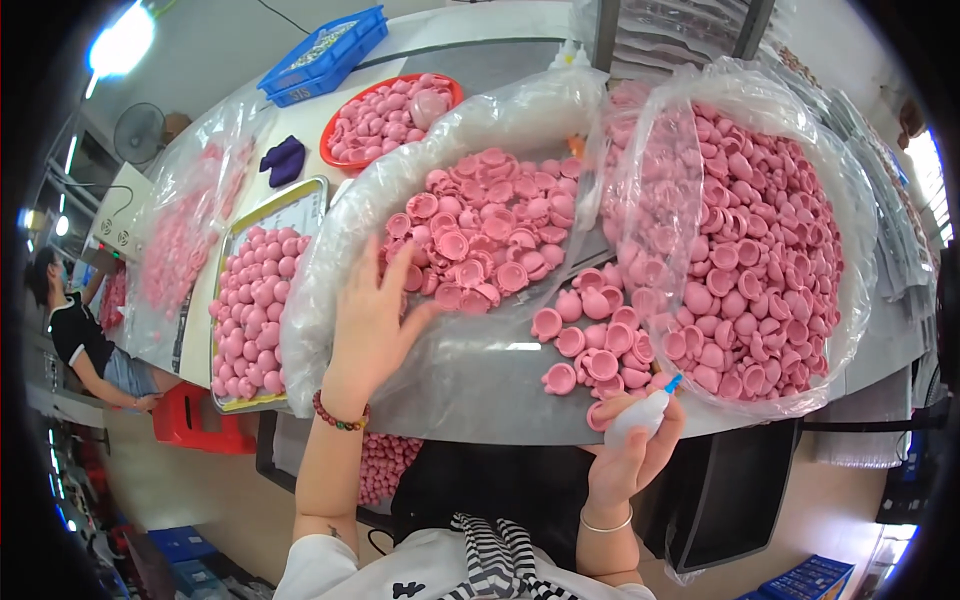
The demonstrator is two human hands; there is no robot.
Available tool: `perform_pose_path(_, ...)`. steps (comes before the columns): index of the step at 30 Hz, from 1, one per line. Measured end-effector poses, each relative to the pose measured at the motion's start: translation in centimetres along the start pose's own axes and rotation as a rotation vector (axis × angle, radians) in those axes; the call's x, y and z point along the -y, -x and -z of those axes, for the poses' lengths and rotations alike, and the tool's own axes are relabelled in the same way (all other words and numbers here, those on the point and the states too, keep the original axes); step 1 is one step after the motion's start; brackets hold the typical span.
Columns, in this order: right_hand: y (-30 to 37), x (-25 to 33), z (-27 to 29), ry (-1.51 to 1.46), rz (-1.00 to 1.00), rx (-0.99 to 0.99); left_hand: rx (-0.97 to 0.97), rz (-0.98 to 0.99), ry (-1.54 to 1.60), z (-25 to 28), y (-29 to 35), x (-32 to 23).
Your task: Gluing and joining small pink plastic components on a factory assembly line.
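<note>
My left hand reaches over the rim of a clear plastic bag, its fingers spread and the tips next to the pink hollow half-shells lying inside. Nothing shows in that hand. In my right hand is a small white squeeze bottle with a blue nozzle pointing up and to the right. Loose pink cup-shaped pieces lie on the grey table just beyond the bottle. Further right, a large clear bag is heaped with more pink pieces.
Left of the bags stands a yellow-rimmed tray of pink balls. Beyond it are a red basin, a dark purple cloth and a blue crate. Below the table edge is a black bin. A person sits far left.
</note>
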State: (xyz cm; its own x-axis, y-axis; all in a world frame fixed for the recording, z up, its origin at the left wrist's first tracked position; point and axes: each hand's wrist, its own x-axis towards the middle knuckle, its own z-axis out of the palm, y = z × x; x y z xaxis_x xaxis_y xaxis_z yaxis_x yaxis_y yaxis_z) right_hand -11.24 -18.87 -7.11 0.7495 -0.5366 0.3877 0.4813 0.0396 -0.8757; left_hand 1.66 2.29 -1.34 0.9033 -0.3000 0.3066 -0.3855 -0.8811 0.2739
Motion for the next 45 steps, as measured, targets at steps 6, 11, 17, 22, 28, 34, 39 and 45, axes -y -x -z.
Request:
perform_pose_path(6, -0.5, 0.0, -0.7, 0.050, 0.117, -0.031, 0.163, -0.229, -0.087, -0.2, 1.8, 1.3)
perform_pose_path(11, -0.8, 0.1, -0.9, 0.097, 0.187, -0.038, 0.179, -0.165, 0.130, 2.4, -1.9, -0.1)
perform_pose_path(17, -0.4, 0.9, -1.3, 0.018, 0.151, -0.018, -0.050, -0.477, -0.100, -1.4, -7.2, -1.9)
perform_pose_path(22, 0.1, 1.4, -0.3, 0.062, 0.146, -0.050, 0.155, -0.520, -0.108, -1.7, -6.0, 0.4)
perform_pose_path(28, 0.3, 1.4, 0.4, 0.044, 0.096, -0.006, 0.030, -0.395, -0.166, -0.6, -1.2, 2.0)
perform_pose_path(34, 0.2, 1.3, -0.3, 0.015, 0.096, 0.082, -0.249, -0.304, -0.015, -0.2, -1.4, 1.9)
perform_pose_path(39, 0.6, 1.4, -0.5, 0.044, 0.082, 0.057, -0.276, -0.161, 0.139, 1.2, -1.0, 1.4)
perform_pose_path(45, 1.2, 2.6, -1.2, -0.226, -0.220, 0.224, 0.199, 0.003, 1.165, 1.1, 6.0, -3.9)
